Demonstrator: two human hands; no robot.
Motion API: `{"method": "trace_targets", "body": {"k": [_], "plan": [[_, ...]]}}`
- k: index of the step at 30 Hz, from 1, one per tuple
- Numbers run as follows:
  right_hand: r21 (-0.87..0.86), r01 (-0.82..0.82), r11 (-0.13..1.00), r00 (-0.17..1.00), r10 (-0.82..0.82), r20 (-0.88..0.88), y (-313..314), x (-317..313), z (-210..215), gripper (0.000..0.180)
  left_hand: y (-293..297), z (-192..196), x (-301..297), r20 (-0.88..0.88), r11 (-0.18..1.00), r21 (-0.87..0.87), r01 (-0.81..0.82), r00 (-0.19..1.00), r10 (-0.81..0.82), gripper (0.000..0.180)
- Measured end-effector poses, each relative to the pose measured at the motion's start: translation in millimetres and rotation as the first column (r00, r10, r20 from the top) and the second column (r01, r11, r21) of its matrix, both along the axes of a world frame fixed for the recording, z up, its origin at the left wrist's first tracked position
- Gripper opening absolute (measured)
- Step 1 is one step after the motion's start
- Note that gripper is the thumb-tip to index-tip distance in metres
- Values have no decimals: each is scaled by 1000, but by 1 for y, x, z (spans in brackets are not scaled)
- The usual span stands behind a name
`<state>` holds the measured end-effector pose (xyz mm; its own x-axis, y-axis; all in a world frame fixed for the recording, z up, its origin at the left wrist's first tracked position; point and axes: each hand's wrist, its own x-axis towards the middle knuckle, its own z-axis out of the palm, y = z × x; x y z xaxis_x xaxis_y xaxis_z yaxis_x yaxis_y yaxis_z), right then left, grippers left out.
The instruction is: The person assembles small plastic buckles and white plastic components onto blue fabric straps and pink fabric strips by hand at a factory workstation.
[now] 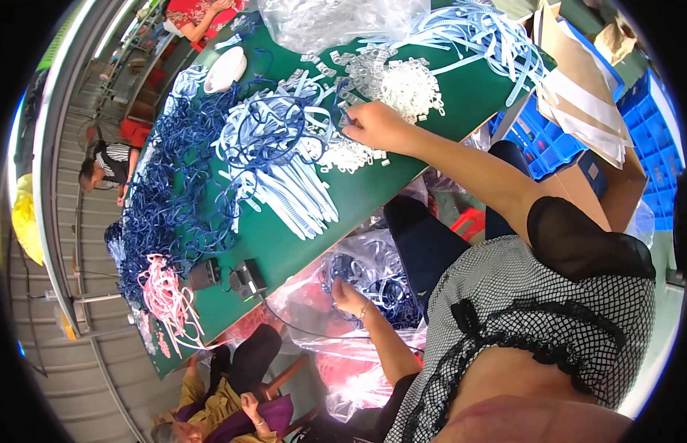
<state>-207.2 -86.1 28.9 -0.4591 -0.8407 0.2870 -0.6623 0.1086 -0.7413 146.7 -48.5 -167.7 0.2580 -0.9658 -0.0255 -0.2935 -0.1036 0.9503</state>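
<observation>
My right hand [377, 127] reaches over the green table with its fingers pinched on a navy strap [339, 103], part of which hides behind the fingers. Around it lie small clear plastic buckles [410, 87] in loose heaps. Next to them is a pile of pale blue ribbed straps [288, 196], some in a neat row, with navy loops on top. Off the table's near edge, my left hand [349, 297] hovers above a clear plastic bag [314, 336] of navy straps [384, 277]. Its fingers are curled in; whatever they hold is too small to make out.
Tangled navy straps [163, 199] cover the far side of the green table [299, 255]. Pink straps [166, 295], a small black box [246, 279] with a cable, and a white dish [225, 70] are there too. Blue crates [543, 136] stand right; co-workers [225, 413] sit nearby.
</observation>
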Motion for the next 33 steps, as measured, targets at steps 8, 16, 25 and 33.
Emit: {"method": "trace_targets", "body": {"k": [8,16,25,33], "plan": [[-295,-28,955,804,197,561,85,-8,27,14,24,150,-98,-303,888,-375,267,870,-390,23],[-129,-480,868,877,477,-58,170,5,-6,17,7,207,-188,-869,695,-217,686,189,-457,35],[-66,225,972,762,-218,-610,131,-138,2,13,42,174,-191,-986,486,-54,872,29,-162,33],[326,366,872,693,-22,-721,112,-171,2,15,69,167,-203,-917,344,-11,939,128,-377,35]]}}
